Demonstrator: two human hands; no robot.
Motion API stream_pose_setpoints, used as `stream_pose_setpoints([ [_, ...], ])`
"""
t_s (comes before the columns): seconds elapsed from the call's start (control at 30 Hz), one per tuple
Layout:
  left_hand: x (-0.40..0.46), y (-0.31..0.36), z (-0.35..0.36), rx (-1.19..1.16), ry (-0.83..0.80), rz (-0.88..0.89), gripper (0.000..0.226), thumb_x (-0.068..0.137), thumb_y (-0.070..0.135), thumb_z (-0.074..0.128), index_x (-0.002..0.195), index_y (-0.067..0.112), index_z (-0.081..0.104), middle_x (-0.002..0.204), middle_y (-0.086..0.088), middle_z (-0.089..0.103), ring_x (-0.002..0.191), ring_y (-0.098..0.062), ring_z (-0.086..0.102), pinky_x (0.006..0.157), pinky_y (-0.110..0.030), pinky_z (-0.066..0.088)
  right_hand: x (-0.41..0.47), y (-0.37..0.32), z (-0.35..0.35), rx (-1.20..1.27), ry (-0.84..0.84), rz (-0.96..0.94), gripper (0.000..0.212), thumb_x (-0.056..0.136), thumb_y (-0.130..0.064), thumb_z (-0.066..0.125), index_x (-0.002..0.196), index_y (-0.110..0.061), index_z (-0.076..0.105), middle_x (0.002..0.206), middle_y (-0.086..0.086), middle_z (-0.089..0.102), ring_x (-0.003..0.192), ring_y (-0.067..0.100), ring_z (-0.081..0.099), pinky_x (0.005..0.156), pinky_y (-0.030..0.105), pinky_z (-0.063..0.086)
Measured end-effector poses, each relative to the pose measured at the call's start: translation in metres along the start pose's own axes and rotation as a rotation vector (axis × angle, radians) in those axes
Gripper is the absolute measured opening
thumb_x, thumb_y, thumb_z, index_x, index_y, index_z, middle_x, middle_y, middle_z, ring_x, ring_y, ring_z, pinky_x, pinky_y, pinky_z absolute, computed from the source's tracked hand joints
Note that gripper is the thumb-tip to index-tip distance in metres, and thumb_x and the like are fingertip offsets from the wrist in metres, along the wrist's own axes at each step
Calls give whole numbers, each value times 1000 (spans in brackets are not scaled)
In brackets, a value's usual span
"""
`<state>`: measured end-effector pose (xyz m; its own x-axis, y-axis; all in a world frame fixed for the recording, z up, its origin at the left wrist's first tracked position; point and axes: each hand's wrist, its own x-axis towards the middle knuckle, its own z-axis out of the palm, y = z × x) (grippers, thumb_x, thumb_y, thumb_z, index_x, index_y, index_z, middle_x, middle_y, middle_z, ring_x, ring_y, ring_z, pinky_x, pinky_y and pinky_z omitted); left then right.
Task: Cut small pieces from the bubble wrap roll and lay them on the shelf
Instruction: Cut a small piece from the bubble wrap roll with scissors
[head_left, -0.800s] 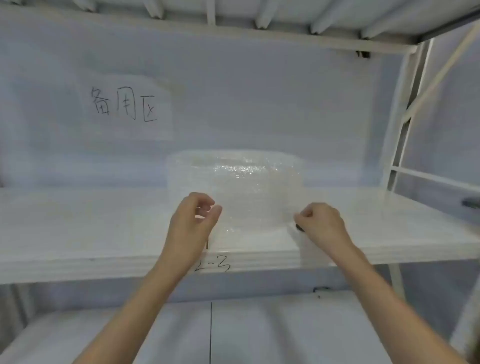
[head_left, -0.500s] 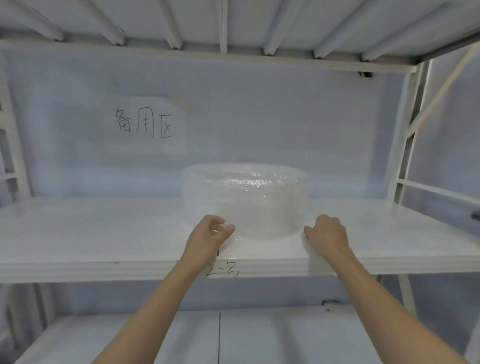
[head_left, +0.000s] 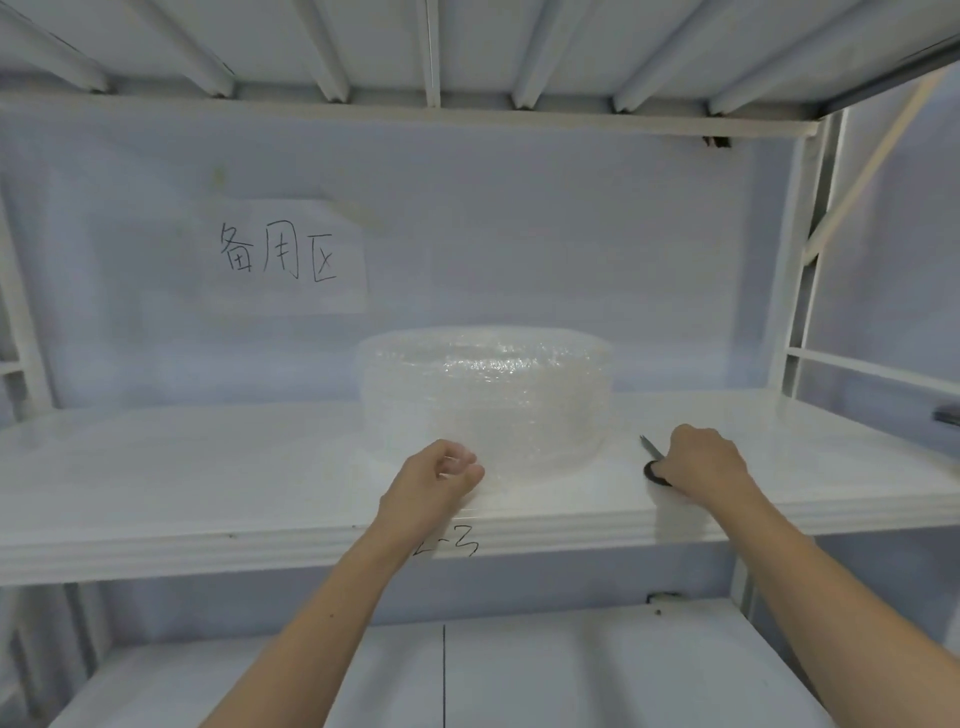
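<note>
The bubble wrap roll (head_left: 485, 400) stands on end near the middle of the white shelf (head_left: 182, 467), under a handwritten paper sign (head_left: 283, 257) on the back wall; it looks light, soft and springy, likely to slide or unroll if tugged. The left hand (head_left: 434, 480) pinches what seems to be its loose front edge low down, the sensible place to hold. The right hand (head_left: 701, 460) grips dark-handled scissors (head_left: 653, 462) resting on the shelf beside the roll.
</note>
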<state>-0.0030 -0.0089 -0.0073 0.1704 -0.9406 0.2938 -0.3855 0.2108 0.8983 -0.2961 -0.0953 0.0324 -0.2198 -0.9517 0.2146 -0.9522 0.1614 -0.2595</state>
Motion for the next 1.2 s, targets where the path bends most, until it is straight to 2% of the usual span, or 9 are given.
stream_pose_setpoints([
  [0.1, 1, -1, -1, -12, 9, 6, 32, 60, 61, 66, 86, 43, 69, 89, 21, 71, 89, -13, 66, 101, -54, 47, 2, 0, -6, -92, -80, 2, 35, 90, -46, 57, 90, -11, 49, 104, 12, 55, 105, 31, 46, 74, 33, 39],
  [0.23, -1, -1, -4, -48, 1, 45, 14, 78, 42, 71, 88, 32, 72, 91, 12, 71, 85, -12, 65, 87, -40, 52, -5, 6, -29, 50, -136, -64, 39, 91, -42, 60, 80, -5, 50, 64, 5, 54, 69, 27, 56, 63, 30, 40],
  [0.33, -4, -3, -7, -17, 2, 64, 8, 85, 31, 67, 87, 26, 72, 89, 5, 70, 77, -13, 63, 79, -37, 54, -30, 14, -43, 705, -171, -46, 34, 90, -24, 64, 67, -1, 57, 57, 12, 63, 46, 17, 59, 51, 25, 47],
  [0.43, -9, -2, -8, 16, 15, 67, 12, 82, 30, 64, 82, 21, 71, 76, 7, 69, 62, -9, 60, 72, -35, 51, -73, 11, -40, 1417, -447, -51, 26, 92, -14, 65, 88, 12, 67, 83, 20, 70, 76, 22, 71, 65, 25, 63],
  [0.5, -10, -2, -11, 3, -4, 59, 10, 85, 23, 65, 84, 17, 72, 71, 8, 68, 62, -9, 60, 73, -33, 51, -102, 1, -27, 1601, -620, -54, 22, 91, -10, 62, 89, 11, 67, 81, 17, 71, 73, 21, 70, 64, 24, 62],
  [0.67, -13, -3, -21, -12, -73, 82, 4, 87, 8, 69, 88, 9, 73, 68, 9, 68, 66, -10, 65, 73, -24, 54, -153, -38, 25, 1601, -965, -128, 17, 74, -10, 69, 83, 4, 65, 77, 14, 68, 54, 19, 63, 48, 28, 55],
  [0.87, -12, -4, -23, -74, -86, 89, 6, 88, 12, 71, 86, 7, 73, 74, -3, 74, 64, -9, 63, 66, -19, 51, -167, -55, 68, 1593, -1037, -171, 14, 77, -8, 77, 82, -2, 65, 78, 9, 60, 54, 16, 60, 50, 27, 53],
  [1.07, -8, -4, -27, -91, -91, 71, 10, 89, 19, 71, 88, 10, 74, 78, -3, 77, 64, -9, 59, 66, -19, 51, -168, -56, 84, 1489, -1149, -156, 40, 73, -50, 66, 69, -13, 53, 72, 3, 56, 56, 20, 54, 47, 29, 46],
  [1.2, -8, -3, -26, -109, -85, 60, 10, 89, 20, 71, 87, 10, 74, 74, 1, 76, 61, -8, 57, 66, -19, 50, -171, -56, 93, 1443, -1215, -188, 61, 53, -64, 76, 69, -11, 50, 71, 3, 58, 57, 22, 56, 46, 29, 49],
])
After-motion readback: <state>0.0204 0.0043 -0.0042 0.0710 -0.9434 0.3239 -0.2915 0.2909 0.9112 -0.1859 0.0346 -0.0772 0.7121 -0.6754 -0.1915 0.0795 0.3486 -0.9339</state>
